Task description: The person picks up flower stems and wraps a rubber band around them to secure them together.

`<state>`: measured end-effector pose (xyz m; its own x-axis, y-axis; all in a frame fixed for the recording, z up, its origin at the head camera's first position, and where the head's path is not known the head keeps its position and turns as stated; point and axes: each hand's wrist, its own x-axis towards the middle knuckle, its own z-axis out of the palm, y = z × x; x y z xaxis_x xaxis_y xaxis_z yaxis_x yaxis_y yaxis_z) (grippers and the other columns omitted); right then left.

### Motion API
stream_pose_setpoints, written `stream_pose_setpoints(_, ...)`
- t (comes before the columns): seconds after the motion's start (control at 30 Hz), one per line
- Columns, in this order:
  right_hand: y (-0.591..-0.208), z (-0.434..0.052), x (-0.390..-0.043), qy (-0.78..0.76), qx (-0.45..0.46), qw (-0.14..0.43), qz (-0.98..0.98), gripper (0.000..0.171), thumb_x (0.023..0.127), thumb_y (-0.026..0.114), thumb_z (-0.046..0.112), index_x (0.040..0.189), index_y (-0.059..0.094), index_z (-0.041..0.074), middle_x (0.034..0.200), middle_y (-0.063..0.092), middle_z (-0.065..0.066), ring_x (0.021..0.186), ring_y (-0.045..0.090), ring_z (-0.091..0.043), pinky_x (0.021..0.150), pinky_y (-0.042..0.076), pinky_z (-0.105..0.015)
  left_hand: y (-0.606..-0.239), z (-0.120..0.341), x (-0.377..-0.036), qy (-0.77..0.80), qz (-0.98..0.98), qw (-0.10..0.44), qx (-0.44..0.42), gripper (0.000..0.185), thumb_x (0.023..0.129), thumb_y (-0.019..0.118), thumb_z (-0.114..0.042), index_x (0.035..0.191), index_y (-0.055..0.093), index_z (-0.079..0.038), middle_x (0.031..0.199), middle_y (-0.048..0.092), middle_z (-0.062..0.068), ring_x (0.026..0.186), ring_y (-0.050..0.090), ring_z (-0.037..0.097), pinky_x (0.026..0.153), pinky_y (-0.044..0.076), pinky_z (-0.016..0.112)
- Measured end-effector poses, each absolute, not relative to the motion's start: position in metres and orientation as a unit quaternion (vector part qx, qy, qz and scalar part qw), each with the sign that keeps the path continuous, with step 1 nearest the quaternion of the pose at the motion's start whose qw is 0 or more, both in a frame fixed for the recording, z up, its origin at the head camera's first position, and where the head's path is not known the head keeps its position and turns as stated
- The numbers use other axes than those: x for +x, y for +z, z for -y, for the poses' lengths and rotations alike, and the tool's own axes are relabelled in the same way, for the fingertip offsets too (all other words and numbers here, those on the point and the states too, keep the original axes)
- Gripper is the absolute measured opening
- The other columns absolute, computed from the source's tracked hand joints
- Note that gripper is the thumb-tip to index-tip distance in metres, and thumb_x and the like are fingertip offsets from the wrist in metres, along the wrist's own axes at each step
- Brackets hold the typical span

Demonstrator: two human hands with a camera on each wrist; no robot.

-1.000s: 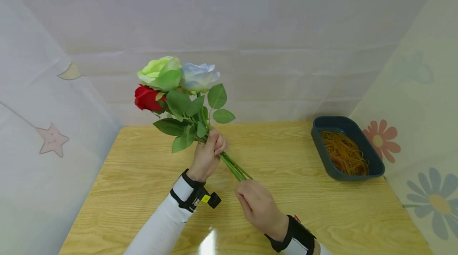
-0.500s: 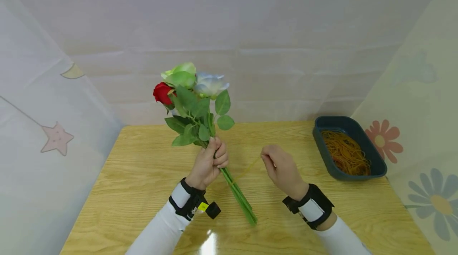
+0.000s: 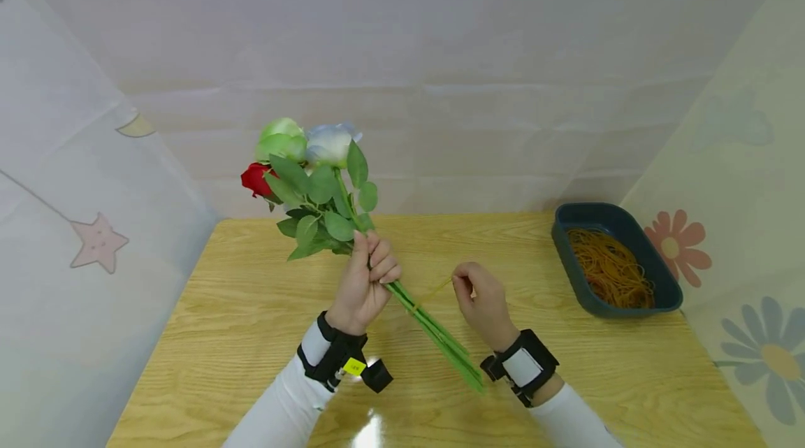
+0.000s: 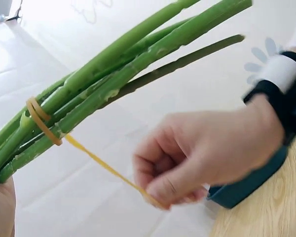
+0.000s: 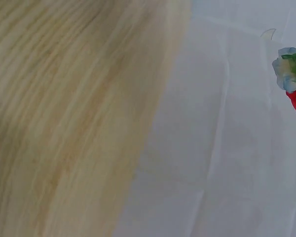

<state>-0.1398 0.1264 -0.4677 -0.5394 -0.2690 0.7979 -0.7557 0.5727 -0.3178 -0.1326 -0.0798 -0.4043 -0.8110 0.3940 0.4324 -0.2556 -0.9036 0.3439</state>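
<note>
My left hand [image 3: 367, 277] grips a bunch of three artificial roses [image 3: 302, 154], red, green and pale blue, by the green stems [image 3: 437, 336], which slant down to the right above the table. A yellow rubber band [image 4: 42, 121] is looped round the stems [image 4: 118, 64]. My right hand [image 3: 478, 294] pinches the band's free end and holds it stretched [image 4: 108, 170] to the right of the stems. In the right wrist view only the flower heads [image 5: 293, 81] show at the far right edge; neither hand appears there.
A dark blue tray [image 3: 569, 252] full of orange rubber bands [image 3: 606, 266] sits at the table's back right. The wooden table [image 3: 239, 315] is ringed by white fabric walls with star and flower prints.
The right hand moved from under the stem ends up to the right, pulling the band taut. The bunch tilted so its stems point lower right, and the flower heads swung left.
</note>
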Motion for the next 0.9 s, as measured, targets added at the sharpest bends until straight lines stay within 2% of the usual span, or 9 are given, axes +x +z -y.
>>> stream_pose_setpoints(0.13, -0.485, -0.113, -0.128, 0.373, 0.296, 0.352, 0.806, 0.022, 0.098, 0.046, 0.016, 0.082, 0.053, 0.003, 0.068, 0.05, -0.002, 0.058, 0.042, -0.003, 0.049, 0.034, -0.014, -0.4, 0.078, -0.133, 0.957, -0.11, 0.149, 0.223, 0.037, 0.096, 0.018, -0.042, 0.076, 0.031, -0.014, 0.069, 0.016, -0.003, 0.055, 0.014, 0.008, 0.06, 0.018, 0.02)
stream_pose_setpoints(0.27, -0.495, -0.097, -0.108, 0.426, 0.259, 0.283, 0.82, 0.01, 0.09, 0.056, 0.001, 0.082, 0.053, 0.005, 0.067, 0.049, 0.001, 0.058, 0.041, 0.002, 0.049, 0.036, -0.012, -0.396, 0.077, -0.136, 0.967, -0.132, 0.104, 0.193, 0.035, 0.096, 0.023, -0.041, 0.075, 0.033, -0.015, 0.069, 0.016, -0.002, 0.056, 0.016, 0.008, 0.06, 0.022, 0.019)
stream_pose_setpoints(0.4, -0.491, -0.081, -0.088, 0.457, 0.215, 0.214, 0.836, 0.012, 0.082, 0.06, -0.009, 0.087, 0.06, 0.002, 0.071, 0.054, 0.001, 0.061, 0.045, 0.003, 0.05, 0.041, -0.014, -0.394, 0.078, -0.142, 0.962, -0.204, 0.05, 0.174, 0.033, 0.095, 0.027, -0.041, 0.074, 0.034, -0.017, 0.068, 0.02, -0.003, 0.055, 0.018, 0.009, 0.061, 0.02, 0.021)
stream_pose_setpoints(0.53, -0.485, -0.068, -0.071, 0.473, 0.198, 0.186, 0.838, 0.016, 0.079, 0.06, -0.011, 0.083, 0.063, 0.003, 0.067, 0.056, 0.004, 0.058, 0.043, 0.006, 0.048, 0.04, -0.013, -0.395, 0.079, -0.145, 0.948, -0.267, 0.019, 0.173, 0.033, 0.094, 0.029, -0.041, 0.07, 0.032, -0.019, 0.065, 0.027, -0.003, 0.053, 0.018, 0.011, 0.066, 0.015, 0.025)
stream_pose_setpoints(0.67, -0.481, -0.059, -0.054, 0.45, 0.224, 0.208, 0.839, 0.02, 0.075, 0.062, -0.013, 0.077, 0.062, 0.007, 0.064, 0.052, 0.005, 0.057, 0.039, 0.007, 0.048, 0.035, -0.008, -0.4, 0.078, -0.149, 0.927, -0.322, -0.013, 0.19, 0.036, 0.094, 0.029, -0.041, 0.067, 0.032, -0.018, 0.061, 0.025, -0.002, 0.05, 0.018, 0.012, 0.064, 0.016, 0.026)
stream_pose_setpoints(0.77, -0.477, -0.059, -0.046, 0.415, 0.259, 0.239, 0.839, 0.02, 0.074, 0.065, -0.013, 0.08, 0.063, 0.006, 0.069, 0.057, 0.003, 0.06, 0.042, 0.004, 0.053, 0.036, -0.004, -0.406, 0.079, -0.152, 0.904, -0.37, -0.04, 0.212, 0.039, 0.095, 0.028, -0.041, 0.065, 0.032, -0.016, 0.057, 0.023, -0.001, 0.047, 0.019, 0.011, 0.062, 0.017, 0.025)
stream_pose_setpoints(0.9, -0.464, -0.067, -0.042, 0.409, 0.306, 0.253, 0.822, 0.013, 0.081, 0.065, -0.007, 0.087, 0.065, 0.005, 0.08, 0.063, -0.003, 0.066, 0.05, -0.002, 0.06, 0.04, -0.007, -0.412, 0.08, -0.153, 0.877, -0.401, -0.055, 0.259, 0.037, 0.097, 0.027, -0.036, 0.066, 0.032, -0.016, 0.056, 0.024, -0.001, 0.045, 0.019, 0.011, 0.058, 0.016, 0.025)
